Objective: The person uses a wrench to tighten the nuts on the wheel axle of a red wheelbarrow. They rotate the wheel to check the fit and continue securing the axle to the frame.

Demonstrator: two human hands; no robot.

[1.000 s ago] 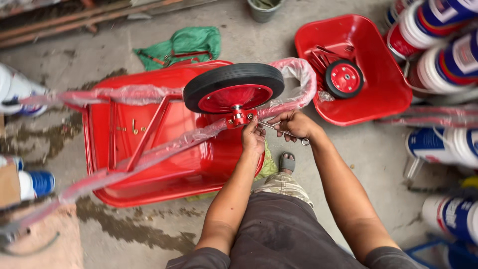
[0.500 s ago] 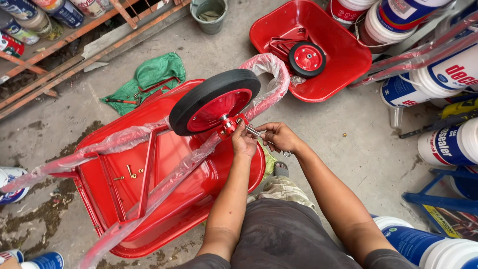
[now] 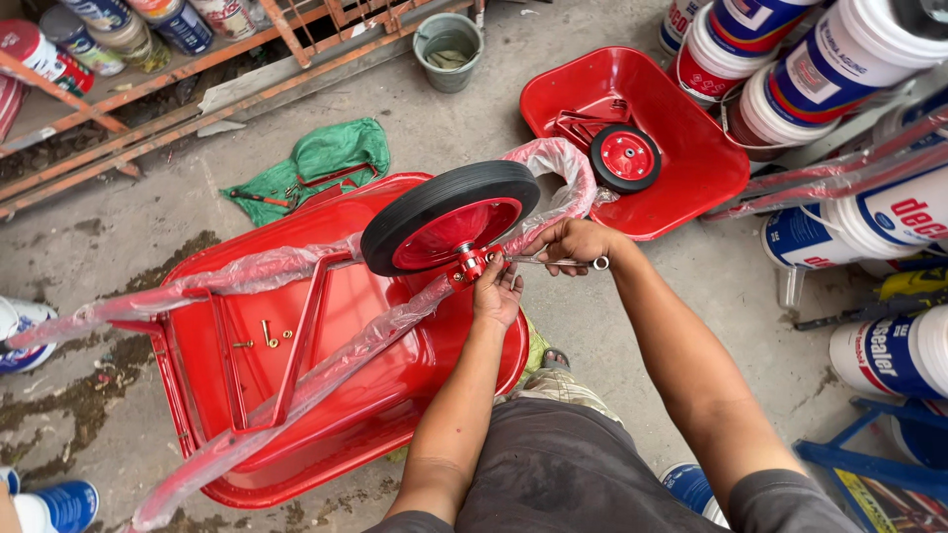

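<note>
1. The black rubber wheel with the red steel hub [image 3: 449, 215] sat at the front of an upturned red metal wheelbarrow tray [image 3: 326, 395], roughly mid-scene, held between the two plastic-wrapped red frame tubes [image 3: 296, 390]
2. The left hand [image 3: 497, 293] was cupped right under the red axle bracket [image 3: 468, 265], fingers pressed up against it, pinching the fitting rather than gripping anything loose
3. The right hand [image 3: 573, 242] was clenched round a slim silver ring spanner [image 3: 553, 262], shaft lying across to the axle, ring end poking out to the right
4. My guess on handling: the wheel's solid and stiff, tyre grippy, so take it by the tread or rim. The hub paint looked glossy and probably slick
5. That wrap on the tubes looked loose and slidey, so I'd grab bare steel near the bracket instead. The tray's likely heavy-ish but rigid, with thin edges
6. A few small brass-coloured bolts [image 3: 267, 336] lay loose on the tray's underside to the left, easy to knock off
7. Far right was a second red wheelbarrow tray [image 3: 691, 168] with its own small black-and-red wheel [image 3: 625, 158] lying inside, white paint buckets [image 3: 839, 59] stacked beyond, and a crumpled green cloth [image 3: 331, 153] on the concrete at far left
</note>
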